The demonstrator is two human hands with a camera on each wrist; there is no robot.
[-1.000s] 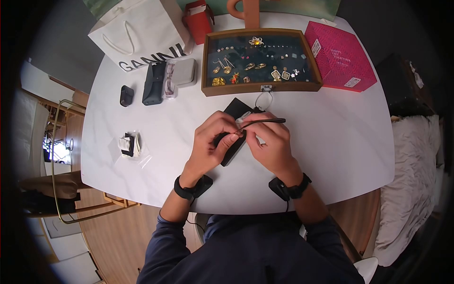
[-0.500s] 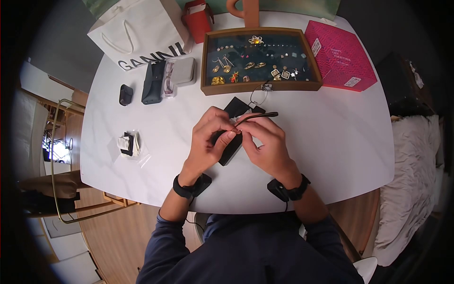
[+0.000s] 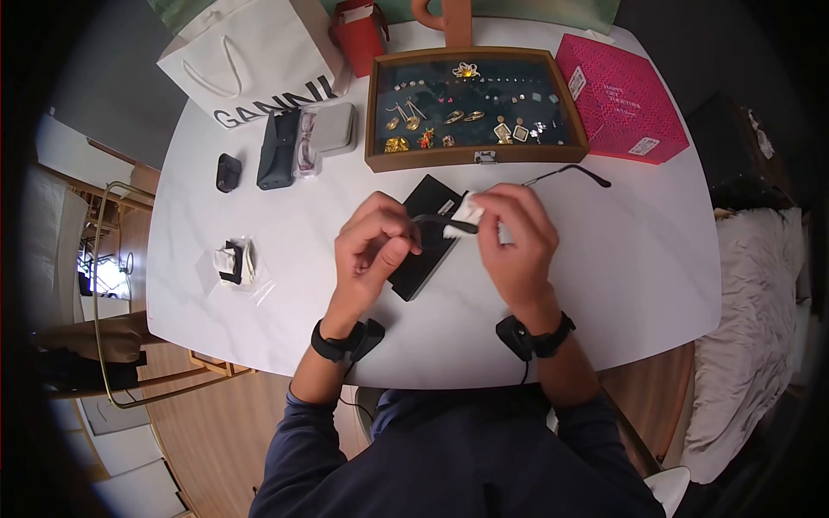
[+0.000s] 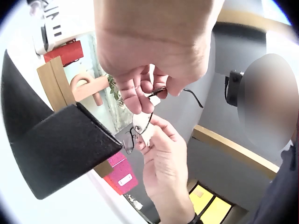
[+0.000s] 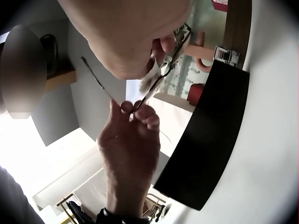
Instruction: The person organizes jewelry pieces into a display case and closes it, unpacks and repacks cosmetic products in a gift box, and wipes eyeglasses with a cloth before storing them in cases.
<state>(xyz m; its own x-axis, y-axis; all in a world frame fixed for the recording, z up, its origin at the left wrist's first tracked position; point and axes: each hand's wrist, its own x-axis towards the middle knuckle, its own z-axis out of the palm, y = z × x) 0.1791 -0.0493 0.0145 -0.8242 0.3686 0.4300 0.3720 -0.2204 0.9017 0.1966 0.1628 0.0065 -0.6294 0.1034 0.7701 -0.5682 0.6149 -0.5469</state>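
Note:
Thin dark-framed glasses hang above the table between both hands, one temple arm (image 3: pixel 589 175) reaching out past the right hand. The left hand (image 3: pixel 370 250) pinches the frame near a hinge; its fingertips meet the metal in the left wrist view. With thumb and fingers the right hand (image 3: pixel 522 255) holds a white cloth (image 3: pixel 466 216) against a lens (image 4: pixel 129 141), partly covering it. Below the hands a long black case (image 3: pixel 420 269) lies slanted on the table; it also shows in the right wrist view (image 5: pixel 205 135).
Behind the hands stands a glass-topped jewellery box (image 3: pixel 432 159), with a pink box (image 3: pixel 617 99) to its right. Further left are a white paper bag (image 3: pixel 259 60), eyewear cases (image 3: pixel 278 151), a small black case (image 3: pixel 228 173) and a plastic packet (image 3: pixel 246 263).
The hands have moved apart and the glasses have turned, with one temple arm now pointing out to the right. More of the white cloth shows by the right fingers.

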